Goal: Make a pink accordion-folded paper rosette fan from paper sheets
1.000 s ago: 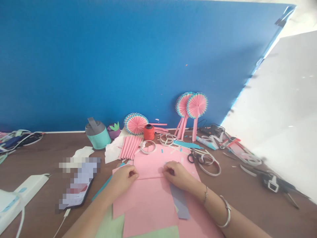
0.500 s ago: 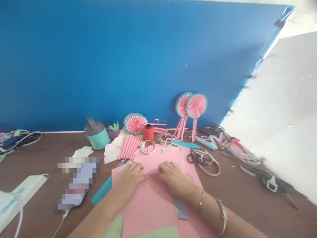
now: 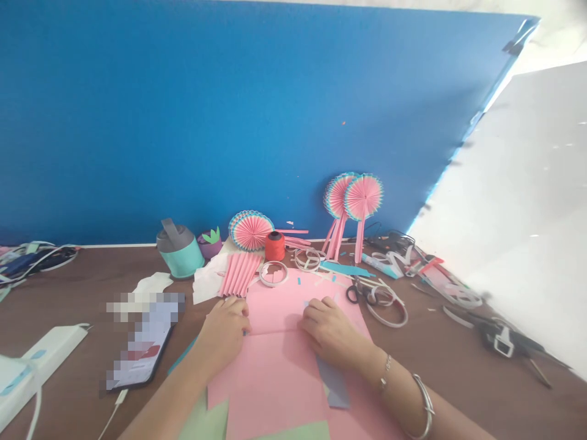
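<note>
Left hand (image 3: 228, 324) and right hand (image 3: 325, 327) are set at opposite ends of a straight crosswise line (image 3: 275, 333) on a pink paper sheet (image 3: 277, 382), with fingers curled inward and a gap left between them. Whether the paper is pinched or only pressed cannot be told, since the fingertips are partly hidden. The sheet is laid at the near middle of the tabletop (image 3: 92, 287), over a green sheet (image 3: 302, 431) and a larger pink sheet (image 3: 367, 409); with both sides covered, it is probably held flat and square in this way. A pleated pink paper piece (image 3: 239, 275) is placed just beyond the left hand, apparently where it is not crushed. Farther back, two pink paper fans (image 3: 364, 198) are leaned against the blue partition (image 3: 229, 110), seemingly so that their round heads are supported upright. The tape roll (image 3: 274, 284), red thread spool (image 3: 274, 248) and black-handled scissors (image 3: 369, 298) are grouped beyond the hands, presumably so that they can be reached.
</note>
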### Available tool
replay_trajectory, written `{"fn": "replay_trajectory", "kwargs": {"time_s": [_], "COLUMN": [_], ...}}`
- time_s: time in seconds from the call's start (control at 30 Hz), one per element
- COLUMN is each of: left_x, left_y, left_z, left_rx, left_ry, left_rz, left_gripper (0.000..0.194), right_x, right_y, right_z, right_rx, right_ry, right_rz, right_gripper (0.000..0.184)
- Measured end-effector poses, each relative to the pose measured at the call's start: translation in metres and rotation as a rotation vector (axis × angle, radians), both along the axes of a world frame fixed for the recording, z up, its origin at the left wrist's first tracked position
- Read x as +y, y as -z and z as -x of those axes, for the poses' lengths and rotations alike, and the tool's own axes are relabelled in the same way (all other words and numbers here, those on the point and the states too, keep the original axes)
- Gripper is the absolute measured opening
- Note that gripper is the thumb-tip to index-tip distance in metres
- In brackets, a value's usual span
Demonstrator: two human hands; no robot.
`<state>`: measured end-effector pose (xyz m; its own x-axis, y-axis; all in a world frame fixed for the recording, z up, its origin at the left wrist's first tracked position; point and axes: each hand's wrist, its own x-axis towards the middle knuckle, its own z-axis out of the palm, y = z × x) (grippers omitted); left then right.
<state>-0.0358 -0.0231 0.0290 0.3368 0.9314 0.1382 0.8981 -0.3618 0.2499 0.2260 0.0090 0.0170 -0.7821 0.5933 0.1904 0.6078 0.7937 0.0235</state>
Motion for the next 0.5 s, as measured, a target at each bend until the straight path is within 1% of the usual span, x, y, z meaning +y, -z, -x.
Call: {"fn": "replay_trajectory", "kwargs": {"time_s": [0.07, 0.13, 0.17, 0.2, 0.23, 0.3, 0.33, 0.37, 0.43, 0.5], "left_x": [0.0, -0.001, -0.002, -0.003, -0.005, -0.006, -0.006, -0.007, -0.007, -0.007], "left_y": [0.002, 0.002, 0.002, 0.002, 0.002, 0.003, 0.004, 0.006, 0.01, 0.015], "left_z": [0.001, 0.0, -0.001, -0.004, -0.007, -0.016, -0.021, -0.027, -0.036, -0.042], "left_rx": [-0.125, -0.293, -0.373, -0.442, -0.504, -0.619, -0.684, -0.753, -0.841, -0.871], "left_ry": [-0.059, -0.149, -0.19, -0.218, -0.227, -0.214, -0.202, -0.216, -0.262, -0.335], "left_rz": [-0.113, -0.24, -0.268, -0.254, -0.192, 0.032, 0.169, 0.25, 0.323, 0.311], "left_gripper": [0.039, 0.036, 0.033, 0.029, 0.025, 0.021, 0.022, 0.025, 0.035, 0.044], "right_x": [0.002, 0.003, 0.004, 0.004, 0.004, 0.002, 0.0, -0.002, -0.007, -0.012], "right_y": [0.002, 0.003, 0.004, 0.004, 0.004, 0.003, 0.003, 0.002, -0.001, -0.005], "right_z": [0.0, 0.001, 0.001, 0.002, 0.003, 0.005, 0.006, 0.007, 0.011, 0.014], "right_rx": [0.026, 0.125, 0.199, 0.28, 0.358, 0.473, 0.505, 0.522, 0.522, 0.484], "right_ry": [0.006, 0.023, 0.036, 0.048, 0.058, 0.052, 0.034, 0.007, -0.058, -0.12], "right_rz": [-0.02, -0.009, 0.001, 0.008, 0.011, -0.001, -0.012, -0.024, -0.051, -0.084], "right_gripper": [0.015, 0.016, 0.018, 0.019, 0.02, 0.02, 0.019, 0.019, 0.019, 0.02]}}
